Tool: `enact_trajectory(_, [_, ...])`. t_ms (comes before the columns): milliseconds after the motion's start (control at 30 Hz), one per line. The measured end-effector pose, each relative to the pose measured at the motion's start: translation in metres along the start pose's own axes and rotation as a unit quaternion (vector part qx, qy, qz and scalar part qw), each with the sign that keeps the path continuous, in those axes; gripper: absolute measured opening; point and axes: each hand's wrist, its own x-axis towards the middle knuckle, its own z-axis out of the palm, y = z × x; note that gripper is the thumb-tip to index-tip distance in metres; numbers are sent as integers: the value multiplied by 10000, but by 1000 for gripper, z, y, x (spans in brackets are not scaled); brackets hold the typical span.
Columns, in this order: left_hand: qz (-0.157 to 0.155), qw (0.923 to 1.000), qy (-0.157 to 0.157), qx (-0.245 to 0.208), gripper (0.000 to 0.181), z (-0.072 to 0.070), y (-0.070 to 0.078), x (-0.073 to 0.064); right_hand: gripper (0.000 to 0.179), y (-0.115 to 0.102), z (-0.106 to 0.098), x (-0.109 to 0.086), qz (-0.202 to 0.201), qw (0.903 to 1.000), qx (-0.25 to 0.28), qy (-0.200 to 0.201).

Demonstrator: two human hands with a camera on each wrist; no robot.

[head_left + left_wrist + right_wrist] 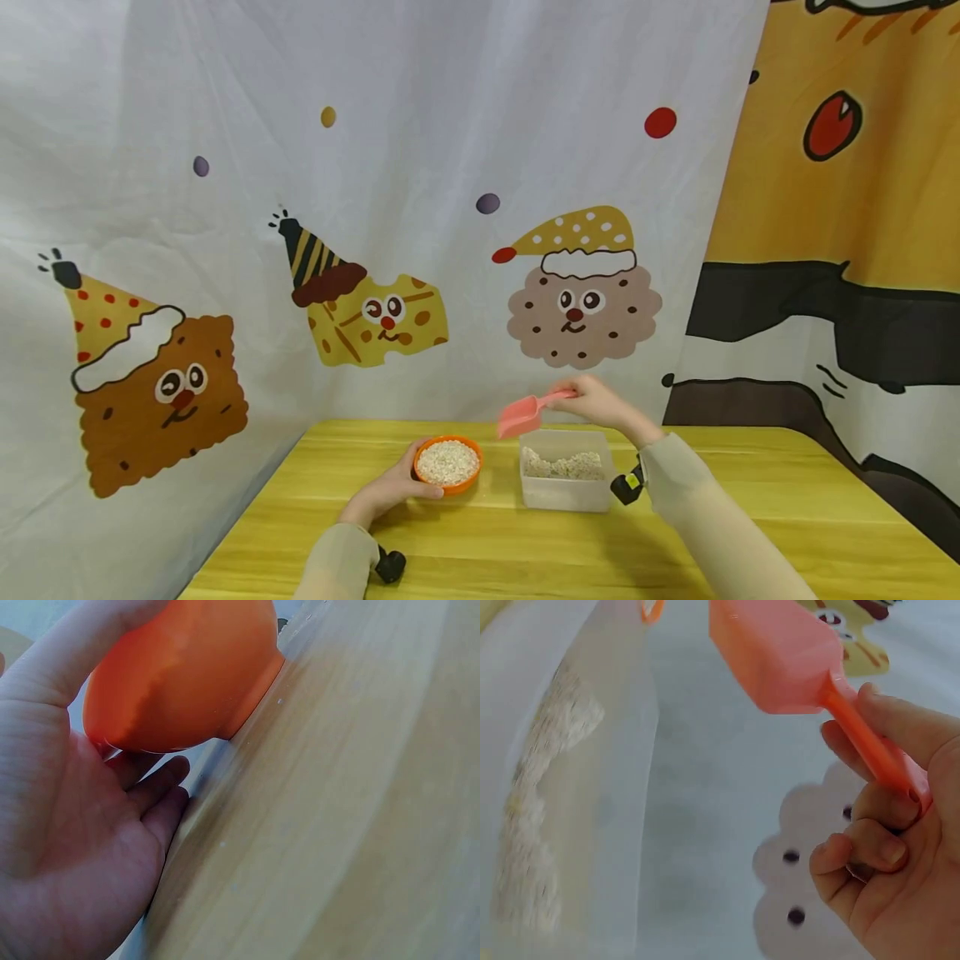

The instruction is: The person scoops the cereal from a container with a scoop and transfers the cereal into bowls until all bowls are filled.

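Observation:
An orange bowl (448, 492) stands on the table, heaped with pale flaky grain (447, 462) that resembles oats. My left hand (397, 483) holds its left side, thumb at the near side and fingers round the far side; in the left wrist view the bowl's outer wall (187, 675) shows close by the thumb. Above a translucent plastic box (566, 496), my right hand (596, 404) grips a pink scoop (522, 414) by its handle. The scoop's blade points left toward the bowl and tilts downward. More of the pale grain (536, 802) lies in the box; what the scoop holds is hidden.
Box and bowl stand a short gap apart on a yellow wood-grain table (480, 550). Behind the table hangs a white curtain (420, 192) printed with cartoon snacks. A black wrist device (628, 485) sits close to the box's right side.

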Motion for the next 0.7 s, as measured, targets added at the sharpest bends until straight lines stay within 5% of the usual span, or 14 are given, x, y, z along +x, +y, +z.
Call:
enact_trajectory(300, [78,9997,78,196,102,0,1,-1,27,35,-12,-33,45,9999,81,59])
enact_trajectory(700, [66,9996,71,280,101,2,2,-1,19,66,-1,-57,292,9993,144,-158])
